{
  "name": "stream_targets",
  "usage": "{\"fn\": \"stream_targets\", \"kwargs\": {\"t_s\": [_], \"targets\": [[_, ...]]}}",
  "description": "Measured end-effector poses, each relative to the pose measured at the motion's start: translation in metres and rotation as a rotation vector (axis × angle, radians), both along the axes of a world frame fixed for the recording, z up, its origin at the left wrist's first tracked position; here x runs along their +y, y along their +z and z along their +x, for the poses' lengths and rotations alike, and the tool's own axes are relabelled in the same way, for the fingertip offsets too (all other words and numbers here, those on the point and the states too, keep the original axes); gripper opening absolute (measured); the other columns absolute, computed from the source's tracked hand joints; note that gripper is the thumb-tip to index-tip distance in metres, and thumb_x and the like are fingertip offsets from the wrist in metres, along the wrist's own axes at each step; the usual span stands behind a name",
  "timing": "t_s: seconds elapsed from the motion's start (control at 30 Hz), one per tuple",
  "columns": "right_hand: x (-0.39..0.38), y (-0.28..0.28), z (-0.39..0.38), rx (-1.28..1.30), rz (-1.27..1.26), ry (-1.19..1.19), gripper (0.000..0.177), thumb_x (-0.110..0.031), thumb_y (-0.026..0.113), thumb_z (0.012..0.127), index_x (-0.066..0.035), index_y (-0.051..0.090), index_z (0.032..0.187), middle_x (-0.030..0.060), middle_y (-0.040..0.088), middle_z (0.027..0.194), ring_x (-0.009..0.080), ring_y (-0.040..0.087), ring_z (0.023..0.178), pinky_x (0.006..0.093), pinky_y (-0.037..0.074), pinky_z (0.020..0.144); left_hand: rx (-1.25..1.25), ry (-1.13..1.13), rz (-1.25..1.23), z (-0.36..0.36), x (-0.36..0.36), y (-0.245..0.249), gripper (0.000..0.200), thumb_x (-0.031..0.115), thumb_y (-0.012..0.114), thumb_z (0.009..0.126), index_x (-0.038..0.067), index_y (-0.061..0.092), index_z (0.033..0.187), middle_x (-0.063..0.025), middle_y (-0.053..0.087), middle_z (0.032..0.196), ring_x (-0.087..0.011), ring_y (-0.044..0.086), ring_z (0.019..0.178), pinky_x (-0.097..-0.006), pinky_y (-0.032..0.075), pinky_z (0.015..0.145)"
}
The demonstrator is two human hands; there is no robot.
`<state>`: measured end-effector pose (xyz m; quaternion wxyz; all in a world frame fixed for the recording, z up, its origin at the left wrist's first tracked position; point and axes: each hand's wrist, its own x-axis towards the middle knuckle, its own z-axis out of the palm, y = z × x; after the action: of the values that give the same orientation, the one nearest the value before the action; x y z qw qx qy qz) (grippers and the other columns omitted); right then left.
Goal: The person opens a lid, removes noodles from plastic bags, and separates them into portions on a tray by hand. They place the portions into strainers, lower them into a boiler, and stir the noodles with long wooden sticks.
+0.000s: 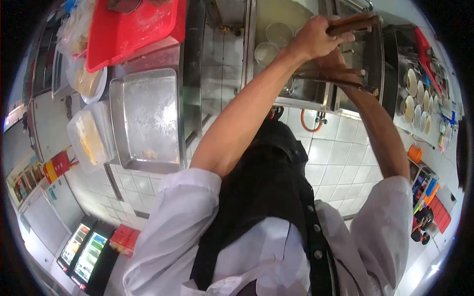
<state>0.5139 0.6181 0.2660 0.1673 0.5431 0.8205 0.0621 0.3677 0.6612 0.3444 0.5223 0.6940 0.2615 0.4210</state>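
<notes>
My left hand (315,38) reaches forward and is closed around a brown wooden handle (356,22) held over a steel cooking station (308,96). My right hand (336,63) is just below it, partly hidden by my left forearm. Its fingers wrap a second, darker long handle (345,82) that runs to the right. What the handles carry at their ends is hidden. Round strainers or lids (279,33) sit in the steel vat just left of my left hand. I wear a white shirt and a black apron (266,197).
A large steel tray (143,118) with crumbs lies at the left, with a red board (133,29) above it and a plastic tub of yellow food (91,135) beside it. Stacked bowls (412,93) and an orange cup (414,154) stand at the right. White floor tiles (340,148) lie below.
</notes>
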Motion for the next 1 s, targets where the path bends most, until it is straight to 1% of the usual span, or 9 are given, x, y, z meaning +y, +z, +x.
{"fn": "stream_targets", "kwargs": {"t_s": [0.07, 0.13, 0.27, 0.4, 0.5, 0.57, 0.67, 0.83, 1.0], "targets": [[0.000, -0.001, 0.000, -0.001, 0.025, 0.003, 0.034, -0.027, 0.059, 0.084, -0.007, 0.061, 0.113, 0.0120, 0.064, 0.107, 0.0271, 0.065, 0.092, 0.0402, 0.053, 0.072, 0.008, 0.044, 0.069, 0.002, 0.011, 0.000, 0.041, 0.038, 0.074, 0.076, 0.005, 0.067, 0.099, -0.0178, 0.065, 0.078, -0.0305, 0.062, 0.072, -0.0365, 0.048, 0.070], [0.001, -0.003, 0.000, 0.008, 0.002, -0.006, 0.034, -0.027, 0.059, 0.084, -0.007, 0.061, 0.112, 0.0117, 0.065, 0.107, 0.0271, 0.065, 0.091, 0.0401, 0.053, 0.071, -0.096, 0.015, -0.022, 0.001, 0.004, 0.001, 0.041, 0.038, 0.074, 0.076, 0.004, 0.067, 0.097, -0.0180, 0.065, 0.077, -0.0293, 0.062, 0.071, -0.0361, 0.048, 0.070], [0.005, -0.003, 0.001, 0.031, -0.024, -0.024, 0.034, -0.027, 0.060, 0.084, -0.007, 0.061, 0.112, 0.0111, 0.065, 0.106, 0.0272, 0.066, 0.090, 0.0399, 0.054, 0.069, -0.086, -0.005, -0.050, 0.001, 0.007, 0.001, 0.040, 0.038, 0.075, 0.076, 0.003, 0.068, 0.093, -0.0174, 0.064, 0.073, -0.0286, 0.060, 0.067, -0.0376, 0.047, 0.068], [-0.002, 0.002, 0.002, 0.011, -0.010, -0.011, 0.034, -0.027, 0.060, 0.084, -0.007, 0.061, 0.112, 0.0108, 0.065, 0.105, 0.0273, 0.066, 0.089, 0.0399, 0.054, 0.069, -0.114, 0.011, 0.002, 0.002, 0.009, 0.002, 0.039, 0.037, 0.075, 0.076, 0.004, 0.068, 0.096, -0.0172, 0.065, 0.074, -0.0291, 0.060, 0.067, -0.0375, 0.046, 0.067], [-0.005, 0.005, 0.001, 0.011, -0.016, -0.007, 0.034, -0.027, 0.060, 0.084, -0.007, 0.061, 0.111, 0.0106, 0.066, 0.104, 0.0273, 0.066, 0.088, 0.0400, 0.054, 0.068, -0.057, -0.033, -0.066, -0.002, 0.005, 0.000, 0.040, 0.037, 0.075, 0.076, 0.005, 0.069, 0.099, -0.0176, 0.066, 0.076, -0.0303, 0.063, 0.072, -0.0371, 0.048, 0.070], [-0.005, 0.007, 0.002, 0.000, -0.019, -0.006, 0.033, -0.026, 0.060, 0.084, -0.007, 0.061, 0.111, 0.0105, 0.066, 0.104, 0.0273, 0.066, 0.088, 0.0401, 0.054, 0.068, -0.126, 0.000, 0.042, 0.002, 0.009, 0.001, 0.039, 0.037, 0.075, 0.075, 0.006, 0.069, 0.099, -0.0176, 0.066, 0.077, -0.0306, 0.064, 0.073, -0.0366, 0.048, 0.070], [-0.010, 0.006, -0.004, 0.003, -0.033, 0.002, 0.033, -0.026, 0.060, 0.084, -0.008, 0.062, 0.111, 0.0103, 0.066, 0.103, 0.0273, 0.066, 0.087, 0.0402, 0.054, 0.068, -0.202, 0.053, 0.022, 0.003, 0.003, 0.002, 0.039, 0.036, 0.075, 0.075, 0.006, 0.068, 0.099, -0.0174, 0.066, 0.078, -0.0302, 0.062, 0.071, -0.0367, 0.047, 0.070], [-0.007, 0.005, -0.002, -0.011, -0.029, 0.015, 0.032, -0.026, 0.060, 0.083, -0.008, 0.062, 0.110, 0.0100, 0.066, 0.102, 0.0274, 0.067, 0.086, 0.0403, 0.054, 0.068, -0.085, -0.007, -0.009, -0.002, 0.004, -0.001, 0.041, 0.037, 0.076, 0.074, 0.006, 0.068, 0.100, -0.0176, 0.066, 0.081, -0.0301, 0.061, 0.072, -0.0368, 0.047, 0.069], [-0.006, 0.003, -0.004, -0.026, -0.047, 0.012, 0.032, -0.026, 0.060, 0.083, -0.008, 0.062, 0.109, 0.0097, 0.066, 0.101, 0.0274, 0.067, 0.085, 0.0405, 0.054, 0.068, -0.112, 0.017, -0.036, 0.001, -0.001, 0.000, 0.040, 0.037, 0.076, 0.074, 0.006, 0.068, 0.098, -0.0174, 0.065, 0.079, -0.0302, 0.062, 0.071, -0.0370, 0.047, 0.069]]}}
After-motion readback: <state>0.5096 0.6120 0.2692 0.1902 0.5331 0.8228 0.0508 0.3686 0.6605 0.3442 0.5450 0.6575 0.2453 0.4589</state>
